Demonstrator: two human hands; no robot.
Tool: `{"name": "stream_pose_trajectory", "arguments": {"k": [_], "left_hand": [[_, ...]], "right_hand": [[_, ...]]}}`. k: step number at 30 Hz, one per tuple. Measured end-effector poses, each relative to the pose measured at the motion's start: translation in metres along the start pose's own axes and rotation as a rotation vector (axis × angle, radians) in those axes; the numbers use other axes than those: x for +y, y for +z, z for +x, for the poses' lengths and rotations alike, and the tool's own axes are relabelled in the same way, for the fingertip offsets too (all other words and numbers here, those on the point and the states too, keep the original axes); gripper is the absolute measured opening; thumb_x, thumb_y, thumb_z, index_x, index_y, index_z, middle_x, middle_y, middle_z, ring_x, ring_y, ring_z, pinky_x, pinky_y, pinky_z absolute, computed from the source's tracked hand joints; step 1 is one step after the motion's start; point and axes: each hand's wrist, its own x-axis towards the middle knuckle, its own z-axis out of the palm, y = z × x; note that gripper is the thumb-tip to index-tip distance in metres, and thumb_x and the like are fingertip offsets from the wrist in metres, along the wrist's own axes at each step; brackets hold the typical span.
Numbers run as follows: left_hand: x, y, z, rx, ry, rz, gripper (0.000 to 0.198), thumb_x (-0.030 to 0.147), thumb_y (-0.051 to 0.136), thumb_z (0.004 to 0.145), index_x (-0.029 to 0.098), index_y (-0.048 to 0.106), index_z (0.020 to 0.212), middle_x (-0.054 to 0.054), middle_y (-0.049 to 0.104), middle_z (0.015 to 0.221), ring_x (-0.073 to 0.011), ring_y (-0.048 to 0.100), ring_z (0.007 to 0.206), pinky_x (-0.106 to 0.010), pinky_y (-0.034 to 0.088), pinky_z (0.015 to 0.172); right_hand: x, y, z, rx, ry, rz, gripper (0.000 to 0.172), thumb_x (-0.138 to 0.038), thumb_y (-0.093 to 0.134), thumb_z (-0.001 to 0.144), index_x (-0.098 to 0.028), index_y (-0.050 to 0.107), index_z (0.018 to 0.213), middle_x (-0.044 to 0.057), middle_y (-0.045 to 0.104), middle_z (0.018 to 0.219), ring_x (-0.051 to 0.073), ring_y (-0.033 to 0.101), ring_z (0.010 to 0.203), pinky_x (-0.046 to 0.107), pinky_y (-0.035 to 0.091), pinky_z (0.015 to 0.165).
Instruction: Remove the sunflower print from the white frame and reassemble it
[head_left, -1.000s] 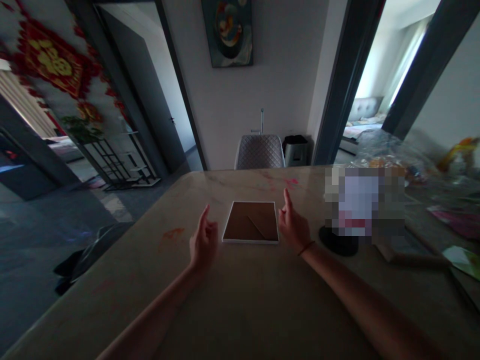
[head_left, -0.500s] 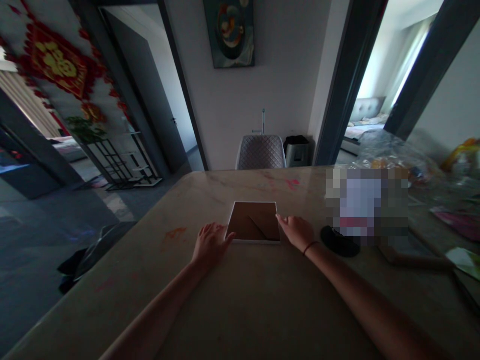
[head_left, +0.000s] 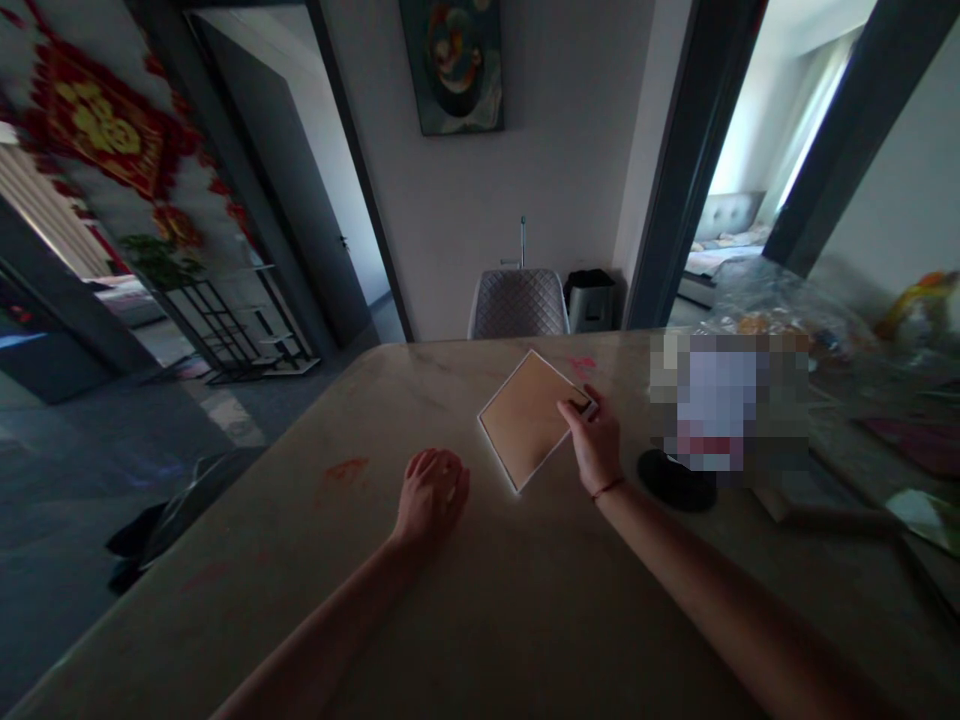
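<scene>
Leftward from the right hand (head_left: 600,446) juts a brown panel (head_left: 523,420).

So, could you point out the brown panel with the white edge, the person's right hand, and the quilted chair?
Brown panel (head_left: 525,425): head view, on its flat face.
Right hand (head_left: 601,443): head view, on the middle of the hand.
Quilted chair (head_left: 519,304): head view, on its backrest.

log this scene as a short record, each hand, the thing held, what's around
left hand: loosely curled, apart from the white-edged brown panel
right hand: gripping the panel's right corner, thumb on its brown face
panel pose: one corner toward the person; contact with table unclear
right of right hand: black round base
beyond table: quilted chair, bin
</scene>
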Motion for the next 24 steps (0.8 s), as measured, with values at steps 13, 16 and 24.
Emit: {"name": "stream_pose_trajectory", "arguments": {"k": [13, 16, 24], "left_hand": [[-0.012, -0.005, 0.007, -0.031, -0.902, -1.443, 0.075, 0.07, 0.024, 0.076, 0.013, 0.046, 0.121, -0.012, 0.067, 0.091, -0.027, 0.065, 0.076, -0.042, 0.049, 0.07], [-0.018, -0.007, 0.005, -0.173, -1.008, -1.502, 0.068, 0.066, 0.033, 0.076, 0.011, 0.055, 0.109, -0.014, 0.068, 0.087, -0.0288, 0.065, 0.076, -0.042, 0.052, 0.067], [-0.029, 0.034, 0.001, -0.057, -0.708, -0.795, 0.068, 0.051, 0.047, 0.078, 0.015, 0.027, 0.132, -0.019, 0.048, 0.127, -0.028, 0.052, 0.111, -0.043, 0.046, 0.086]], "right_hand": [[-0.01, 0.002, -0.021, -0.575, -0.15, -0.015, 0.05, -0.055, 0.031, 0.084, -0.02, 0.064, 0.096, 0.007, 0.064, 0.106, 0.018, 0.053, 0.107, 0.037, 0.035, 0.095], [0.008, -0.002, -0.007, -0.497, -0.132, -0.198, 0.054, -0.056, 0.028, 0.084, -0.018, 0.065, 0.092, 0.008, 0.065, 0.101, 0.019, 0.056, 0.102, 0.034, 0.037, 0.091], [0.046, -0.01, 0.004, -0.578, -0.039, -0.645, 0.037, -0.039, 0.053, 0.075, -0.015, 0.058, 0.102, 0.011, 0.066, 0.094, 0.021, 0.061, 0.088, 0.031, 0.043, 0.078]]}}
